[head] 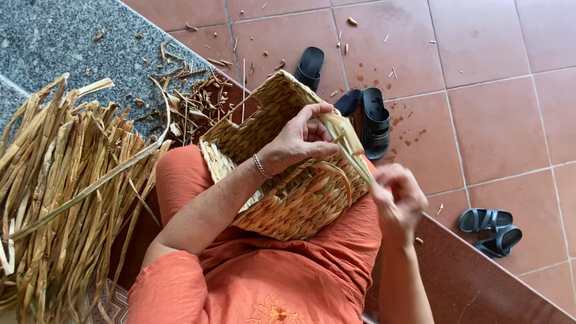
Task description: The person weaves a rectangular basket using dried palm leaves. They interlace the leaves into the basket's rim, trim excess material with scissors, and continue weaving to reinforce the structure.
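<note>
Step in hand: weaving a dried strip (pixel 351 153) into the rim of a woven basket (pixel 282 174) held on the lap; this reads as tightening one strand at the rim.
Doing it well: I judge the strip wants steady tension between the two hands, pulled along its own line so it does not twist or split, while the basket is braced against the thighs so the rim does not shift.
Loose stock: a heap of long dried leaves (pixel 60 192) lies at the far left, well apart from the hands, with short scraps (pixel 192 96) scattered on the grey stone ledge (pixel 54 36) beside it.
Left hand (pixel 297 141): rests on the basket's upper edge, fingers curled and pressed together, thumb and forefinger pinching the strip where it meets the rim; a thin bracelet (pixel 259 165) sits at the wrist.
Basket: pale straw colour, boxy, tightly plaited in rows, tilted with its opening turned away from the body, a looped handle (pixel 339 177) showing on its side.
Right hand (pixel 399 198): lower and to the right, just off the basket, fingers closed on the strip's free end; motion blur hides the exact grip.
Floor: red tiles (pixel 498 114) with black sandals (pixel 372 120) beyond the basket and grey-blue sandals (pixel 489 228) at the right.
</note>
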